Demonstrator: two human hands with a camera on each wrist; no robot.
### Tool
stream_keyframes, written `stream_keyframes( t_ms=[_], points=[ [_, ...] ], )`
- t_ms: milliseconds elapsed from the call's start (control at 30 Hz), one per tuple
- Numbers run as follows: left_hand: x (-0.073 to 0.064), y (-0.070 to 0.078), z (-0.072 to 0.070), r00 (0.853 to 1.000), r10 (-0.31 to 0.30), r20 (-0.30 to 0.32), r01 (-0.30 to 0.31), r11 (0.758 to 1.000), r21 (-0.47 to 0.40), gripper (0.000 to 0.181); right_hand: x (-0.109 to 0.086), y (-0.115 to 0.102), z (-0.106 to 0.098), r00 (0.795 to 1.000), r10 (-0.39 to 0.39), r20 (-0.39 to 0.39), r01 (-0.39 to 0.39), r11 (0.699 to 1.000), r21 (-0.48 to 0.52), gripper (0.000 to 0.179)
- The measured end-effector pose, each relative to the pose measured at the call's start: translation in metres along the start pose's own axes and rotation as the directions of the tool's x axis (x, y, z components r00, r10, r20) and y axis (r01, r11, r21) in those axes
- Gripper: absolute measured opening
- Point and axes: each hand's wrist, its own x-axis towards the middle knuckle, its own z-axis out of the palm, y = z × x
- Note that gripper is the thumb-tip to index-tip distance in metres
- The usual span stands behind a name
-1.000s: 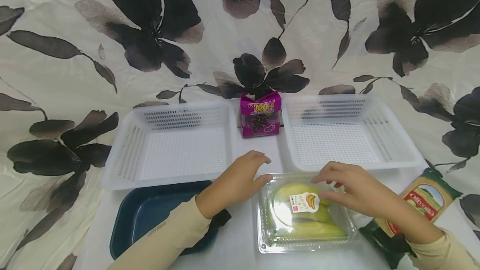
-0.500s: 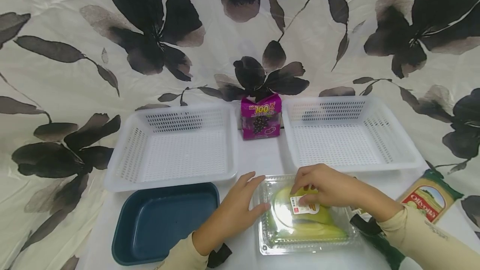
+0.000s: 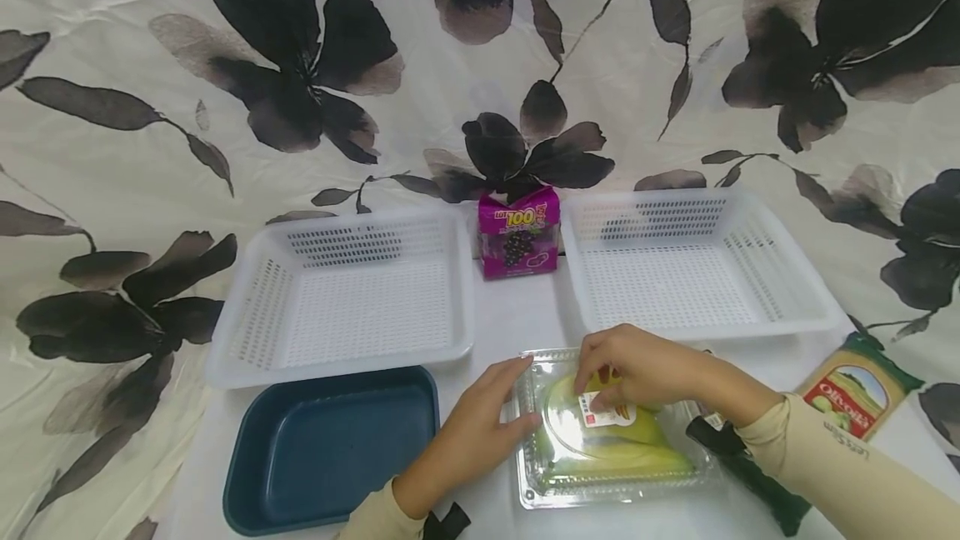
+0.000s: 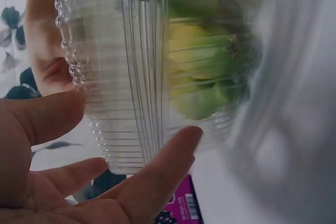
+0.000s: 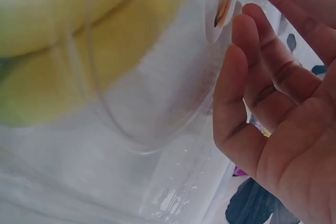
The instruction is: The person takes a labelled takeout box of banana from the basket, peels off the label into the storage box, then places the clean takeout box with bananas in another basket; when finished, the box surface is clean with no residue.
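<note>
While I watch through the head camera, the left hand point(image 3: 480, 423) lies nearest me, its fingers parted and released at the left edge of the see-through container point(image 3: 585, 497); I cannot tell whether they touch it. The container stands on the white tabletop point(image 3: 517, 315), with yellow-green bananas point(image 3: 615, 461) inside. Over its top I see the right hand point(image 3: 637, 365), fingers bent, thumb above the banana label point(image 3: 600, 420); whether they pinch anything, I cannot tell.

To the left, I have a dark blue tub point(image 3: 330, 448) just beyond the left forearm; to the right, a green-ended packet point(image 3: 843, 407) lies slantwise, partly behind the right sleeve point(image 3: 847, 461).

Farther off I make out two white perforated baskets, left point(image 3: 367, 311) and right point(image 3: 667, 282), a purple packet point(image 3: 519, 248) upright between them, and lastly the flower-printed cloth point(image 3: 435, 90).
</note>
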Motion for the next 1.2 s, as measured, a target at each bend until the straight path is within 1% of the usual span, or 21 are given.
stream_keyframes(
  t_ms=[100,267,467,633,833,1033,1200],
  points=[
    [0.000,-0.002,0.002,1.000,-0.003,-0.002,0.003,1.000,-0.010,0.069,0.001,-0.001,-0.001,1.000,-0.001,0.011,0.001,1.000,0.012,0.018],
    [-0.001,-0.003,0.006,1.000,-0.006,-0.027,0.005,0.999,-0.040,0.070,0.003,0.000,-0.002,1.000,0.010,0.015,-0.010,1.000,0.007,0.020],
    [-0.001,-0.004,0.007,0.999,-0.026,-0.045,0.023,0.998,-0.051,0.070,0.004,-0.003,-0.002,1.000,-0.005,0.005,0.005,1.000,0.004,0.015],
    [-0.002,-0.004,0.007,0.998,-0.029,-0.047,0.026,0.998,-0.062,0.071,0.004,-0.004,-0.001,0.999,0.023,0.022,-0.024,1.000,0.019,0.017],
    [-0.002,-0.003,0.007,0.998,-0.018,-0.056,0.014,0.997,-0.070,0.071,0.005,-0.005,-0.002,0.998,0.060,0.037,-0.060,0.998,0.023,0.019],
    [-0.001,-0.003,0.006,0.998,-0.034,-0.058,0.029,0.996,-0.083,0.071,0.007,-0.008,-0.003,0.998,0.067,0.009,-0.067,0.998,-0.002,0.018],
    [0.000,-0.005,0.006,0.998,-0.033,-0.062,0.028,0.996,-0.079,0.071,0.010,-0.011,0.000,0.996,0.083,-0.015,-0.083,0.996,-0.024,0.020]
  ],
)
